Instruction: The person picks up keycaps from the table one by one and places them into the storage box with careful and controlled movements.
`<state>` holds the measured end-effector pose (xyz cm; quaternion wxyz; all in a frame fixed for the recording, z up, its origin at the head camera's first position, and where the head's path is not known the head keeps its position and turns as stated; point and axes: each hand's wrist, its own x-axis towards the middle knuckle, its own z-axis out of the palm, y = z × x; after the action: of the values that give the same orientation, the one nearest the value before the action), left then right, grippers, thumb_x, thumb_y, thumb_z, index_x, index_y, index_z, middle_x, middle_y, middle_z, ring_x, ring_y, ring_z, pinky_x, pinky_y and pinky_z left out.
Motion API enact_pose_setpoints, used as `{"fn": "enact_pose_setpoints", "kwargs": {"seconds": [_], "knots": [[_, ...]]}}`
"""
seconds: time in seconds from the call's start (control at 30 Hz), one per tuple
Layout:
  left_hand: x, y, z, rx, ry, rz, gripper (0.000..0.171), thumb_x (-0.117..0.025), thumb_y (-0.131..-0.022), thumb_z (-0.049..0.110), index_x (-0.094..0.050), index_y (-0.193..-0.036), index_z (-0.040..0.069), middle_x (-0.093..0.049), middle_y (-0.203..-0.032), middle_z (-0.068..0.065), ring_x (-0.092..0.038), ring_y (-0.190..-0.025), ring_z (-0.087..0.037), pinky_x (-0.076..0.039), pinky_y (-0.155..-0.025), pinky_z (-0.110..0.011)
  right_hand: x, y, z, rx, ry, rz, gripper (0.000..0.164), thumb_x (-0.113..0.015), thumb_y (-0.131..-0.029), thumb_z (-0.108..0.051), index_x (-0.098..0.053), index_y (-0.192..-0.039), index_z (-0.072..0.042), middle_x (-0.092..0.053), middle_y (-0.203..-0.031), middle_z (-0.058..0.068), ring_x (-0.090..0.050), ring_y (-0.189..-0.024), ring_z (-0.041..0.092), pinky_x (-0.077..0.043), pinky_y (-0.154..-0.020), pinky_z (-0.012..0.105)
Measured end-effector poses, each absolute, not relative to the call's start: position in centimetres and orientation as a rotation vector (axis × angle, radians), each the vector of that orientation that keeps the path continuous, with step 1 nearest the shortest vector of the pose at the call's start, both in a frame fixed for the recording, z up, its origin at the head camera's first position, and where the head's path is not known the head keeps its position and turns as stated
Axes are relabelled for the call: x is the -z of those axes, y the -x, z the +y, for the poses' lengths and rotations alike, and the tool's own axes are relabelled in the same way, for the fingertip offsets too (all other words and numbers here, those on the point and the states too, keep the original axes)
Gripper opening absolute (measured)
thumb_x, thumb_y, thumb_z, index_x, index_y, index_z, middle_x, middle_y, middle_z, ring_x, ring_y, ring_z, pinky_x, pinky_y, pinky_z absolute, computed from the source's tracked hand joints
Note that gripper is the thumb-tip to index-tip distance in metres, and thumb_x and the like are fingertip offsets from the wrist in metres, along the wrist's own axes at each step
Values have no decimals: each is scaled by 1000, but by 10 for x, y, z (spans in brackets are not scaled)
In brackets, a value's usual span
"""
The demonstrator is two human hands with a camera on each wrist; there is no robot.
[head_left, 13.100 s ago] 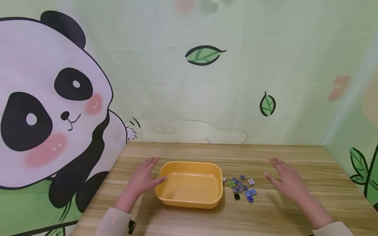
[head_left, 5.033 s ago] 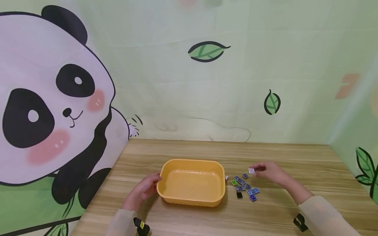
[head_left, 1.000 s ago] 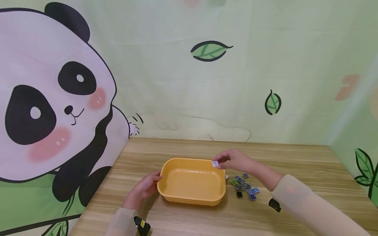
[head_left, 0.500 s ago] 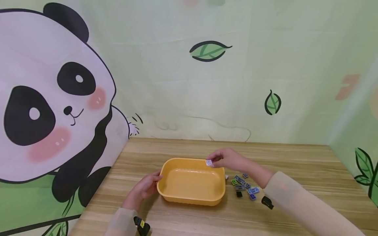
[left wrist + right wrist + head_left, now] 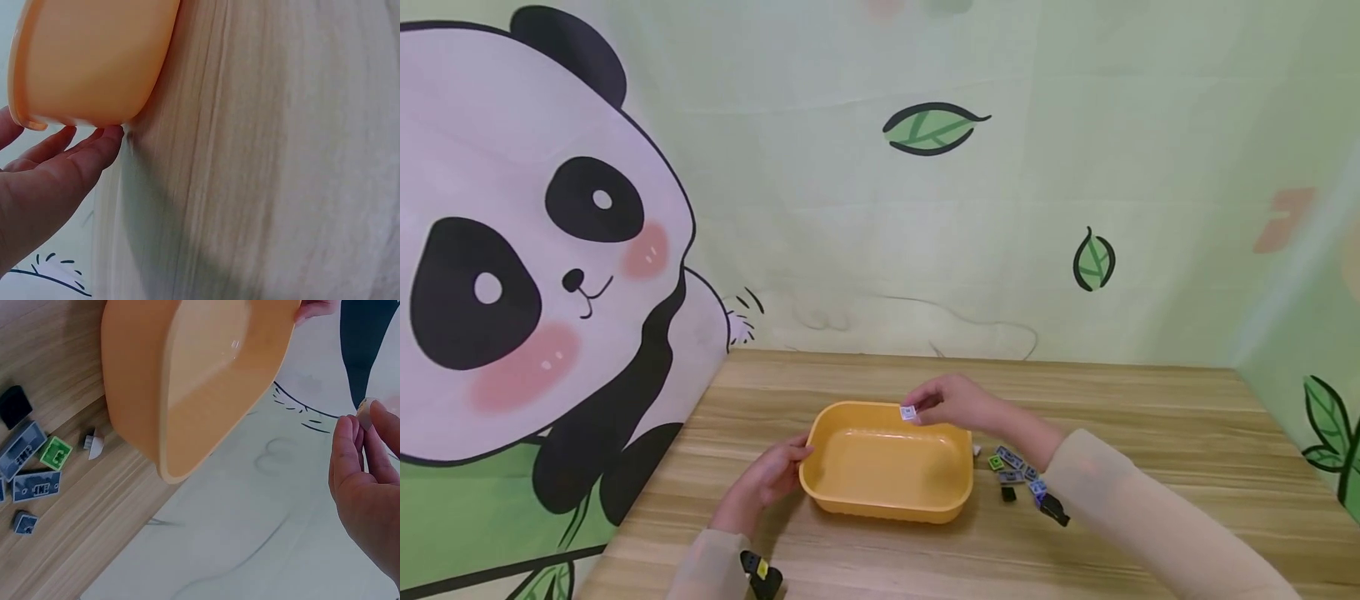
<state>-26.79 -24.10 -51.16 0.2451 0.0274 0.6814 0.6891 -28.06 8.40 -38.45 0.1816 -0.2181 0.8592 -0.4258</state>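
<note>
My right hand (image 5: 957, 402) pinches a small white square toy brick (image 5: 907, 412) between thumb and fingertips, held up over the far rim of the yellow plastic basin (image 5: 887, 479). The right wrist view shows the same brick (image 5: 364, 414) nearly edge-on, mostly covered by the thumb. At the basin's left end my left hand (image 5: 769, 473) grips the rim, thumb on top. In the left wrist view its fingers (image 5: 94, 150) press against the basin's outer wall (image 5: 94, 75). No bricks show on the basin's floor.
Right of the basin lie several loose toy bricks: a green one (image 5: 996, 462), a black one (image 5: 1008, 494), grey ones (image 5: 1011, 477) and blue ones (image 5: 1037, 487), partly hidden by the right wrist strap (image 5: 1055, 509). A small white piece (image 5: 94, 445) sits against the basin's right side. A panda-printed cloth (image 5: 865, 208) backs the table.
Earlier both hands were apart and empty. The left hand took hold of the basin; the right picked up the white brick from the pile and carried it left over the basin.
</note>
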Motion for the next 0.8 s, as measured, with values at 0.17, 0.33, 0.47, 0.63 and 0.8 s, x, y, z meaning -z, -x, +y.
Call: {"fn": "enact_pose_setpoints", "kwargs": {"seconds": [0.17, 0.33, 0.47, 0.63, 0.8], "knots": [[513, 268, -240, -1887, -71, 1853, 63, -34, -108, 12, -6, -159, -12, -64, -134, -5, -61, -101, 0, -53, -89, -21, 386, 282, 75, 1187, 687, 2418, 30, -72, -93, -6, -71, -122, 1, -76, -114, 17, -69, -101, 17, -59, -90, 31], [512, 268, -240, -1892, -64, 1853, 63, -35, -108, 12, -7, -159, -11, -65, -132, -4, -62, -100, 0, -53, -88, -21, 386, 283, 68, 1179, 677, 2421, 29, -72, -93, -6, -72, -122, 0, -75, -115, 16, -69, -103, 18, -58, -91, 31], [510, 267, -239, -1887, -56, 1867, 63, -35, -108, 12, -7, -159, -11, -61, -139, -12, -61, -101, -1, -53, -88, -21, 387, 285, 63, 1191, 670, 2410, 30, -72, -92, -7, -72, -122, -1, -76, -115, 15, -69, -103, 18, -58, -93, 32], [510, 267, -238, -1864, -59, 1882, 62, -34, -108, 12, -7, -159, -10, -51, -149, -24, -61, -104, -2, -53, -89, -22, 392, 290, 58, 1207, 703, 2388, 31, -73, -91, -7, -72, -122, -1, -76, -114, 15, -69, -101, 16, -58, -92, 31], [508, 265, -237, -1856, -57, 1891, 62, -34, -108, 12, -7, -159, -10, -36, -158, -32, -60, -108, -4, -53, -90, -22, 393, 292, 52, 1213, 717, 2367, 30, -73, -92, -6, -72, -121, 0, -76, -114, 15, -68, -101, 15, -58, -92, 30]]}}
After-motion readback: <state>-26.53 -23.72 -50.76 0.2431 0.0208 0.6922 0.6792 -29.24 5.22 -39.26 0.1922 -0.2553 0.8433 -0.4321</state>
